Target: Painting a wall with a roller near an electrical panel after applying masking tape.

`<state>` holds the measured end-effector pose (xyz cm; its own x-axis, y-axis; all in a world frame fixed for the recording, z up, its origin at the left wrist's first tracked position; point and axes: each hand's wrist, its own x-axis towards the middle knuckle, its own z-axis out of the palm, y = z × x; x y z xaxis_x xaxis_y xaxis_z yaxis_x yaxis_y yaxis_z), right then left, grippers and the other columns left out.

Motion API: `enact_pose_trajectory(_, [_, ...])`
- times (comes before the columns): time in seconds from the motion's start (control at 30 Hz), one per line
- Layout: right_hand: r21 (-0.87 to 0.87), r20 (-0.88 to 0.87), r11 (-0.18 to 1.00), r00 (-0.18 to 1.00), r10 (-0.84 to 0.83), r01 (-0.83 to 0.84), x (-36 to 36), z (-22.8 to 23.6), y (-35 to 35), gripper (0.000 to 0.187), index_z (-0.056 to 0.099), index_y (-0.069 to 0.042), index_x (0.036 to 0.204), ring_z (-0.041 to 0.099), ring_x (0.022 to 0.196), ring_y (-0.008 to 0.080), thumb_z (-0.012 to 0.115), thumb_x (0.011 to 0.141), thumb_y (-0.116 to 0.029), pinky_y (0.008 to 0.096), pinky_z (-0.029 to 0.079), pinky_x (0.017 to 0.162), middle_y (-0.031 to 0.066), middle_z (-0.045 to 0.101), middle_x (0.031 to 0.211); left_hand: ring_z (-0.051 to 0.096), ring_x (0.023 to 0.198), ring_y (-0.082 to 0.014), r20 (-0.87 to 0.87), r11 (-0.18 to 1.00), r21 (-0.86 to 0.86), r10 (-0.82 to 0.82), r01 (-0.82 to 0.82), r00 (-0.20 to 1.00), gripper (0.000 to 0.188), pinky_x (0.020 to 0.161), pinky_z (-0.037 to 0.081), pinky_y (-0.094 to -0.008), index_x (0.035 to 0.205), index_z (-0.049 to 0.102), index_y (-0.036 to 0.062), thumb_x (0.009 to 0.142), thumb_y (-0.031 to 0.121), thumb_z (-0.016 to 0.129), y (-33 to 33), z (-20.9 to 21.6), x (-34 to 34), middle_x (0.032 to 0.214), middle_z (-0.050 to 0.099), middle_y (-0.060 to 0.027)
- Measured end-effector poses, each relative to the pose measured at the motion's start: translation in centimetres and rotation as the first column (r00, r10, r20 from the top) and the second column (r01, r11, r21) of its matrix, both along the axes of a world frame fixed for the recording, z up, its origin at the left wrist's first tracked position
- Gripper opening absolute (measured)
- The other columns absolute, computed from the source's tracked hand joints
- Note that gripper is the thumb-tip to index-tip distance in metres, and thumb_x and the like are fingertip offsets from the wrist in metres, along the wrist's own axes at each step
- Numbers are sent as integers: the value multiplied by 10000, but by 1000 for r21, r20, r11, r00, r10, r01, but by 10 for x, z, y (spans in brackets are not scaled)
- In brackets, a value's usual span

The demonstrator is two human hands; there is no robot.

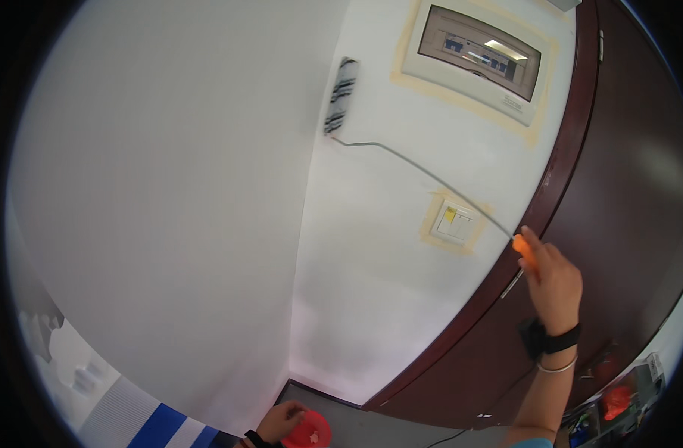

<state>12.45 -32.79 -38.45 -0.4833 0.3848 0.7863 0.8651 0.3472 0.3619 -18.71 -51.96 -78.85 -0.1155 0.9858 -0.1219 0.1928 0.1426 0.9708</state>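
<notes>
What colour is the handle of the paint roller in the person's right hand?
Orange; the handle shows best in the head view, gripped by the right hand.

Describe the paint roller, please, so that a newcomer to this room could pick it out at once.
Start at the dark red door frame and the white wall beside it. The right hand holds an orange handle; a thin bent wire runs up-left to the paint roller near the wall corner. Unlike the taped panel, it is narrow with dark stripes.

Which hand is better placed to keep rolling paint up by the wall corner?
Right. The right hand grips the orange handle of the paint roller, which lies on the white wall. The left hand is low, at a red container.
</notes>
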Motion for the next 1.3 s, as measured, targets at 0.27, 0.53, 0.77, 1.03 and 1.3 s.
enact_pose_trajectory(0.27, [16, 144, 1000, 989, -15, 12, 21, 52, 18, 464, 581, -182, 1251, 557, 600, 226, 691, 801, -196, 339, 453, 550, 46, 551, 727, 631, 812, -128, 1, 1000, 31, -3, 3, 1000, 190, 779, 507, -264, 1069, 590, -10, 928, 114, 559, 11, 0, 9, 913, 649, -53])
enact_pose_trajectory(0.53, [25, 231, 998, 972, 48, -56, 16, 66, 52, 416, 565, -182, 1250, 573, 585, 205, 663, 849, -236, 321, 469, 530, 27, 592, 730, 623, 792, -122, 121, 1000, -15, 3, -2, 993, 192, 758, 503, -258, 1058, 593, -8, 933, 135, 569, 19, 17, 23, 879, 645, -48])
enact_pose_trajectory(0.77, [54, 221, 995, 971, -93, 84, 35, 78, 50, 248, 554, -105, 966, 584, 601, 237, 635, 866, -317, 354, 463, 542, 59, 569, 654, 576, 705, -140, 10, 978, 209, 7, -9, 1000, 152, 655, 484, -279, 1006, 604, -2, 902, 104, 570, 24, -16, 28, 796, 619, -63])
enact_pose_trajectory(1.03, [-13, 162, 964, 952, -260, 266, 115, 55, 40, 285, 526, -85, 910, 585, 620, 299, 646, 850, -335, 404, 457, 563, 102, 584, 684, 626, 794, -127, -49, 984, -3, -179, 179, 983, 179, 752, 502, -267, 1036, 598, 3, 938, 149, 564, 48, 19, 44, 850, 651, -51])
enact_pose_trajectory(1.3, [-83, 110, 914, 915, -388, 397, 181, 28, 19, 289, 518, -78, 917, 589, 630, 315, 663, 835, -315, 414, 468, 579, 112, 584, 700, 634, 879, -140, -56, 957, -12, -290, 289, 956, 192, 819, 504, -283, 1060, 601, 10, 935, 153, 570, 67, 21, 71, 942, 656, -77])
